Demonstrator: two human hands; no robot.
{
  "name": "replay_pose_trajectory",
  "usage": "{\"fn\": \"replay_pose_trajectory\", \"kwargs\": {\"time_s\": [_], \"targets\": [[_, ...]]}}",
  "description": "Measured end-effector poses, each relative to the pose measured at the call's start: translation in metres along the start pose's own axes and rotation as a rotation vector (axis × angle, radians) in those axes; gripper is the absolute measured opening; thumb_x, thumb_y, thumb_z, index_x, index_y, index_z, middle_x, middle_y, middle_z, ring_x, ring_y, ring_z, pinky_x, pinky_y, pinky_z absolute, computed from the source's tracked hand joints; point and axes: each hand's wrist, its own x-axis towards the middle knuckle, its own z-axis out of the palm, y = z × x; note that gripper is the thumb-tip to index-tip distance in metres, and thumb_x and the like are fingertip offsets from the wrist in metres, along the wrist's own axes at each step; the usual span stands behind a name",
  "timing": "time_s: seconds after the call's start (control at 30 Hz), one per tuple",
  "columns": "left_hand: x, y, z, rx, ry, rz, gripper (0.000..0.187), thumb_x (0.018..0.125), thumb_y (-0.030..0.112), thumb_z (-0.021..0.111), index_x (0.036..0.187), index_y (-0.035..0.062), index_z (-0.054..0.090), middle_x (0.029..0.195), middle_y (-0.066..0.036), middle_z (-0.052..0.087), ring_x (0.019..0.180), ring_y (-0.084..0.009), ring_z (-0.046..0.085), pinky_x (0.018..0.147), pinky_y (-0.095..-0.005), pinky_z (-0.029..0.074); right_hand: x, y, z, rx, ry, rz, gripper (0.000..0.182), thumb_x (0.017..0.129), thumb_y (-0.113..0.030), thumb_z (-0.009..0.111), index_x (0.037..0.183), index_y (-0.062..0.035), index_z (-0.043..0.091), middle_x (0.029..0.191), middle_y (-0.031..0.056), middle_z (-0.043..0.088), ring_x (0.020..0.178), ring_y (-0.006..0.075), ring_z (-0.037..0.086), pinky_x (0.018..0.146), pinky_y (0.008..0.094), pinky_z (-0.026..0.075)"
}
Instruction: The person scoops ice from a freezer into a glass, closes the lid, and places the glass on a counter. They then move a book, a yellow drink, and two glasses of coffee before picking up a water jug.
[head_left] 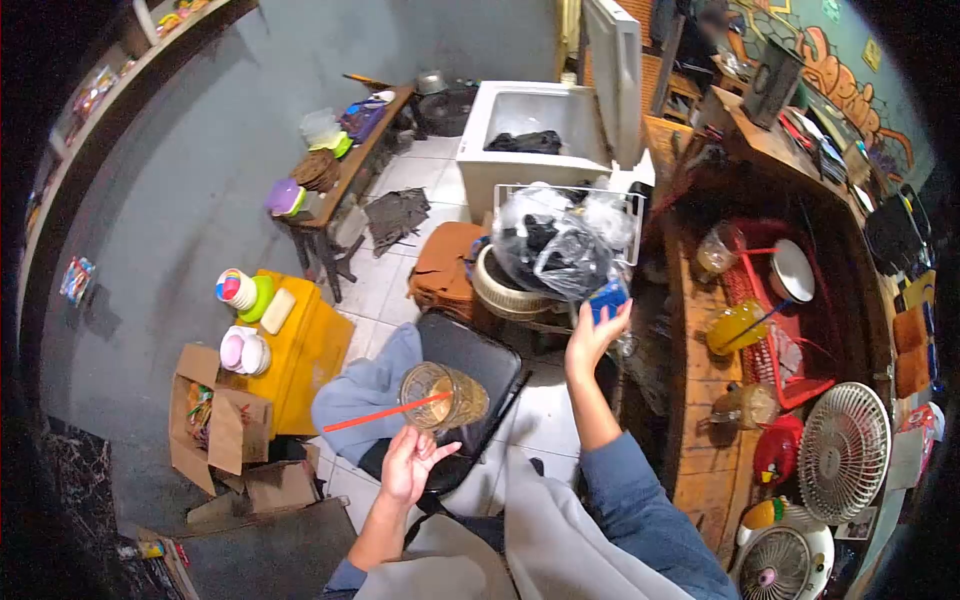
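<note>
Head view: left hand (408, 468) closed around the lower side of a glass (458, 398) of brown drink, exact grip hard to tell, with a red straw (385, 412) jutting far past the rim. Held above a black chair (480, 345) and beside a grey-blue cloth (372, 378) draped over it. Right hand (592, 340) raised, fingers pinching a small blue item (607, 298), too unclear to name, just beside the clear plastic bags (560, 245) heaped at the wire basket (638, 235).

Main risk, by judgement: a spill onto chair, cloth or lap, caused by tipping the glass while looking towards the right hand. Also possible: slipping through the fingers, if wet outside or held only loosely. Easy, too, to catch the long straw on a sleeve or the cloth, levering it out and flicking drops about. On the right, a chance of snagging the loose plastic with the fingertips and dragging bags off the basket, or of losing the blue item among the folds or down to the tiled floor (540, 440).
</note>
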Motion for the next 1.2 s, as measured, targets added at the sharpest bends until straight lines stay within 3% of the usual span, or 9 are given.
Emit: {"fn": "replay_pose_trajectory", "kwargs": {"time_s": [0.13,0.27,0.43,0.47,0.57,0.67,0.77,0.9,1.2], "targets": [[-0.021,0.035,-0.046,0.023,0.066,0.079,0.024,0.085,0.023,0.033,0.064,0.0098,0.035,0.058,0.002,0.031,0.053,-0.0084,0.034,0.081,-0.0468,0.037,-0.106,0.011,0.018,0.02,-0.244,0.23,0.066,0.07,-0.003,0.052,0.123,-0.0059,0.012,0.125,0.0152,0.012,0.107,0.0291,0.03,0.088,0.0345,0.031],[-0.054,0.083,-0.114,0.107,0.109,0.151,0.023,0.085,0.018,0.032,0.065,0.0084,0.034,0.058,0.002,0.029,0.052,-0.0078,0.033,0.078,-0.0442,0.039,-0.206,0.029,0.048,-0.074,-0.39,0.261,0.065,0.068,-0.002,0.052,0.121,-0.0041,0.015,0.121,0.0157,0.021,0.102,0.0262,0.037,0.081,0.0322,0.036],[-0.087,0.154,-0.217,0.341,0.183,0.167,0.018,0.084,0.015,0.034,0.07,0.0049,0.04,0.06,0.001,0.032,0.056,-0.0079,0.037,0.076,-0.0381,0.042,-0.289,0.022,0.103,-0.067,-0.325,0.195,0.06,0.068,-0.002,0.051,0.119,-0.0043,0.019,0.117,0.0165,0.026,0.098,0.0247,0.041,0.076,0.0315,0.04],[-0.091,0.169,-0.234,0.409,0.18,0.138,0.02,0.084,0.02,0.035,0.075,0.0037,0.042,0.062,0.001,0.032,0.058,-0.0084,0.039,0.074,-0.0379,0.042,-0.298,0.027,0.114,-0.073,-0.285,0.183,0.06,0.068,-0.002,0.051,0.119,-0.0043,0.019,0.117,0.0165,0.026,0.098,0.0247,0.041,0.076,0.0315,0.04],[-0.093,0.208,-0.273,0.431,0.212,0.057,0.014,0.083,0.016,0.035,0.076,0.0046,0.041,0.061,0.001,0.031,0.057,-0.0079,0.039,0.074,-0.0382,0.043,-0.338,0.037,0.138,-0.133,-0.162,0.282,0.057,0.068,-0.001,0.05,0.117,-0.0044,0.022,0.115,0.0159,0.028,0.094,0.0234,0.043,0.074,0.0304,0.04],[-0.07,0.239,-0.298,0.39,0.017,0.001,0.012,0.082,0.014,0.035,0.076,0.0056,0.041,0.06,0.001,0.031,0.054,-0.0075,0.035,0.074,-0.0387,0.044,-0.348,-0.001,0.159,-0.121,-0.188,0.21,0.055,0.068,0.0,0.05,0.116,-0.0046,0.024,0.114,0.0148,0.029,0.09,0.0213,0.045,0.071,0.0294,0.042],[-0.025,0.25,-0.294,0.338,-0.007,-0.089,0.012,0.082,0.013,0.034,0.073,0.0069,0.039,0.06,0.002,0.03,0.051,-0.0073,0.033,0.074,-0.0391,0.044,-0.333,-0.015,0.161,-0.164,-0.217,0.119,0.053,0.068,-0.001,0.05,0.115,-0.0052,0.025,0.113,0.0137,0.032,0.09,0.0204,0.045,0.069,0.0276,0.042],[0.033,0.246,-0.278,0.233,-0.013,-0.226,0.022,0.083,0.02,0.036,0.062,0.0112,0.035,0.056,0.003,0.029,0.05,-0.0053,0.033,0.067,-0.03,0.044,-0.306,-0.026,0.158,-0.235,-0.205,0.028,0.046,0.07,-0.002,0.049,0.112,-0.0033,0.03,0.112,0.0122,0.037,0.09,0.0184,0.046,0.073,0.0274,0.04],[0.133,0.289,-0.259,0.285,-0.239,-0.444,0.034,0.084,0.03,0.034,0.055,0.0122,0.032,0.051,0.004,0.026,0.046,-0.0066,0.03,0.066,-0.0307,0.044,-0.281,-0.016,0.188,-0.133,-0.06,0.08,0.034,0.071,-0.001,0.048,0.104,-0.003,0.04,0.097,0.008,0.048,0.079,0.01,0.046,0.069,0.022,0.039]]}}
